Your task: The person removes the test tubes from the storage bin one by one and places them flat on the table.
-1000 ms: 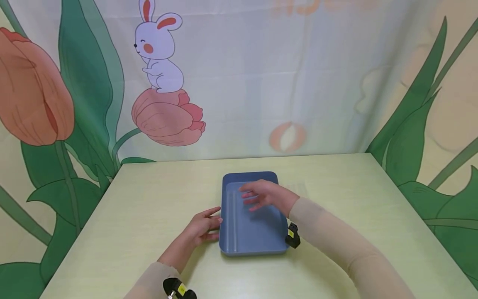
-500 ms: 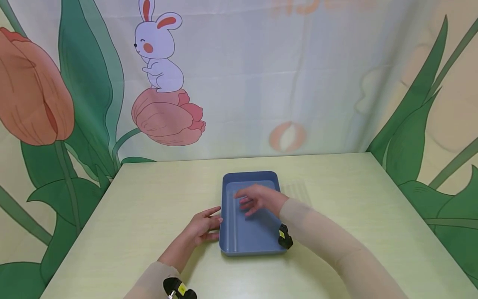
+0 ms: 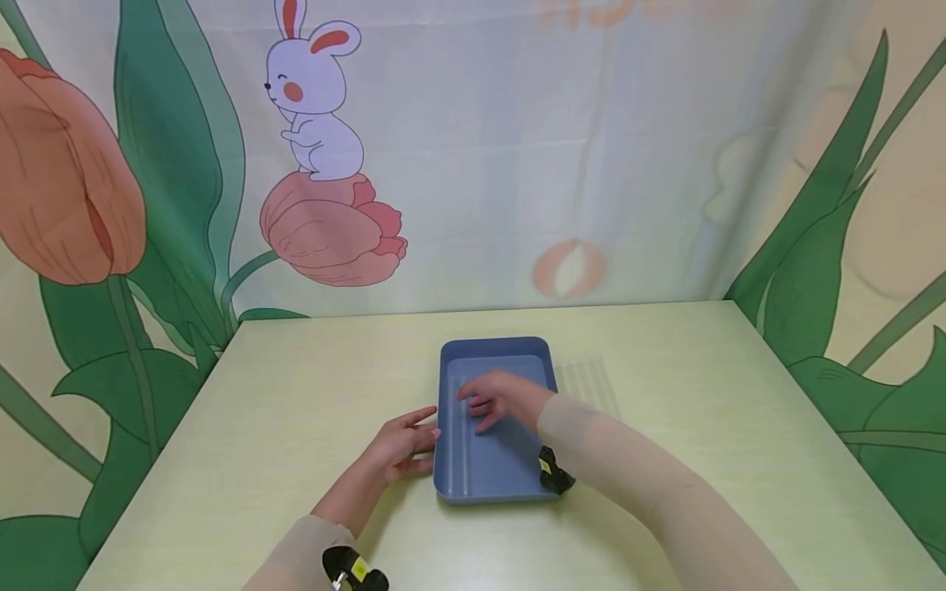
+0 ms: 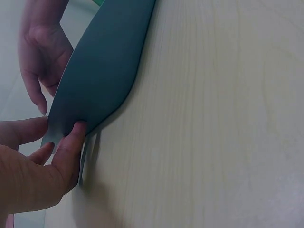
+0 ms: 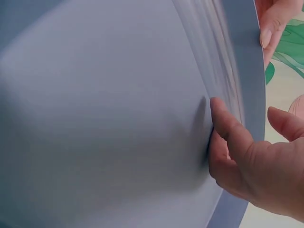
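Note:
A blue rectangular tray (image 3: pixel 517 476) lies on the table, with a clear ridged strip (image 3: pixel 460 460) running lengthwise inside its left side. My left hand (image 3: pixel 399 450) steadies the tray's left wall. In the left wrist view its thumb and fingers (image 4: pixel 71 145) touch the wall's outside, near the rim. Over the tray reaches my right hand (image 3: pixel 506 398), fingers loosely bent, nothing seen in them. The right wrist view shows its fingertips (image 5: pixel 217 103) at the inner edge of the clear strip (image 5: pixel 209 42); whether they touch it, I cannot tell.
Just right of the tray, another clear ridged piece (image 3: pixel 589 386) lies flat on the pale wooden table (image 3: pixel 332 361), partly hidden by the right sleeve (image 3: pixel 636 460). A printed curtain (image 3: pixel 473 164) with tulips and a rabbit hangs behind the table's back edge.
My right hand has moved left and slightly nearer me over the tray, toward the clear strip. More of the clear piece on the table now shows. The left hand and tray stay put.

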### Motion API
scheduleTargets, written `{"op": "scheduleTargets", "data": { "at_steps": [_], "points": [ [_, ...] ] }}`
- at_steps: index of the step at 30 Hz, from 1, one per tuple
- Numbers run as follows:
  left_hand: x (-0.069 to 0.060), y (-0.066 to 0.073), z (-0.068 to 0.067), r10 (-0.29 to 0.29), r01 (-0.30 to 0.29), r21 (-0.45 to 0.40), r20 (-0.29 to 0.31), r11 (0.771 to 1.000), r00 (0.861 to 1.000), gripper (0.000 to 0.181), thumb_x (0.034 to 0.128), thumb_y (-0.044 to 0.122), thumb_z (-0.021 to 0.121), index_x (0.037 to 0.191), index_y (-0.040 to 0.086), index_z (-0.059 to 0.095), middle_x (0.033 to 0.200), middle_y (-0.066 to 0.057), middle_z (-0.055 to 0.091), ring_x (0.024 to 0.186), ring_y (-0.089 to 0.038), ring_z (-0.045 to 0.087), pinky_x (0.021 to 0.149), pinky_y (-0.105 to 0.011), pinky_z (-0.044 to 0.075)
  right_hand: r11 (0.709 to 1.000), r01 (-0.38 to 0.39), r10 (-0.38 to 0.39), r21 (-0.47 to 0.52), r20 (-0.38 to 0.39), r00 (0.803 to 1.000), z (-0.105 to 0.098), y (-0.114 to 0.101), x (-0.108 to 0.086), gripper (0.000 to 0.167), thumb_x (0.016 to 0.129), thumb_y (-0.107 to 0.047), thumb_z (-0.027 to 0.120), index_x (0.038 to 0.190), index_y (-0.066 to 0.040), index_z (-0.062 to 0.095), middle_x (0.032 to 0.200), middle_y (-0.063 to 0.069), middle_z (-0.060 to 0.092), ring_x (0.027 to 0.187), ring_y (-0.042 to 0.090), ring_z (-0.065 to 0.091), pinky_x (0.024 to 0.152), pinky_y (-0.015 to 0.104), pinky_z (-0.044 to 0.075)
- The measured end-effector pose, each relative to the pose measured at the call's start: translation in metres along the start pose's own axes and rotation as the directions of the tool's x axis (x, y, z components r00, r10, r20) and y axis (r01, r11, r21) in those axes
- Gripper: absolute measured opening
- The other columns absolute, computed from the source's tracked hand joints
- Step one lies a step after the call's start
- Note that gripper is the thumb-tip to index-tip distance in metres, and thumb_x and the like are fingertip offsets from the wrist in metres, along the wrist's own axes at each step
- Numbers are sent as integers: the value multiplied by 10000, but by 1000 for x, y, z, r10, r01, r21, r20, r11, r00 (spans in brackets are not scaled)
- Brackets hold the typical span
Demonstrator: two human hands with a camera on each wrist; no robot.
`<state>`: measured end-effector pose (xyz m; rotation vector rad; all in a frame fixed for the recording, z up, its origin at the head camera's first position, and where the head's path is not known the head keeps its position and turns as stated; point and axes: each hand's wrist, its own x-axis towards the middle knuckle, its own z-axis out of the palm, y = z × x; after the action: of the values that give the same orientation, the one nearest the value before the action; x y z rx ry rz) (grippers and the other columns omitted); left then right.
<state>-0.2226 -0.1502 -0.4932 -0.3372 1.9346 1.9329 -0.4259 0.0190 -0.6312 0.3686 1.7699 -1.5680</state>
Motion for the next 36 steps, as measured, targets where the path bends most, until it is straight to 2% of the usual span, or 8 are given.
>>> {"op": "scheduleTargets", "data": {
  "at_steps": [6,12,19,22,25,31,34,36],
  "points": [
    [1,1,0,1,-1,8,8,1000,1000,558,1017,29,541,1556,17,400,1534,-289,477,1026,-163,677,759,-341,599,999,43,-42,14,-51,998,10,1,-12,732,826,-50,765,1461,-15,402,1323,202,560,1183,369,578,826,628,587],
    [-1,0,-2,8,-8,10,-1,1000,1000,558,1014,32,544,1554,18,405,1527,-289,487,988,-142,680,729,-324,593,997,82,-82,2,-61,995,20,-1,-36,738,786,24,776,1427,22,410,1386,255,545,1160,363,587,729,542,623],
    [-2,0,-2,22,-22,15,16,1000,1000,563,1009,37,553,1551,6,403,1527,-295,483,1007,-156,686,740,-334,599,992,117,-122,-49,-112,986,17,24,59,585,721,91,788,1235,-58,552,1239,180,609,1060,338,616,645,537,618],
    [-1,0,-2,22,-22,19,22,1000,1000,569,1011,42,551,1556,5,393,1533,-295,476,1020,-158,682,748,-333,598,992,118,-121,-36,-102,987,13,29,76,569,673,113,822,1140,-90,567,1101,127,603,946,299,616,605,519,613],
    [-1,-1,-1,21,-21,11,15,1000,1000,570,1008,40,556,1555,9,398,1532,-292,481,1006,-153,681,745,-334,597,992,124,-126,-31,-90,988,15,24,55,527,708,123,804,1118,-89,550,1029,112,578,911,287,595,609,491,618],
    [-2,-1,-1,16,-16,9,11,1000,1000,565,1007,33,553,1554,18,407,1534,-291,479,1001,-156,681,751,-344,604,990,127,-133,-65,-113,985,32,-1,-45,489,849,108,715,1278,-48,539,1039,157,593,956,302,587,760,464,635],
    [-3,0,-1,19,-19,8,20,1000,1000,574,1007,30,550,1557,5,391,1538,-300,467,1012,-162,678,774,-360,609,992,114,-119,-58,-106,987,28,0,-32,507,849,102,727,1296,-48,544,1016,157,607,937,291,594,747,467,635],
    [-2,0,-1,21,-21,1,20,1000,1000,573,1005,24,550,1555,3,394,1535,-303,469,1012,-167,679,787,-374,614,993,114,-118,-43,-89,989,18,8,6,541,812,84,781,1285,-67,567,999,154,624,912,292,607,701,474,633]
  ]
}}
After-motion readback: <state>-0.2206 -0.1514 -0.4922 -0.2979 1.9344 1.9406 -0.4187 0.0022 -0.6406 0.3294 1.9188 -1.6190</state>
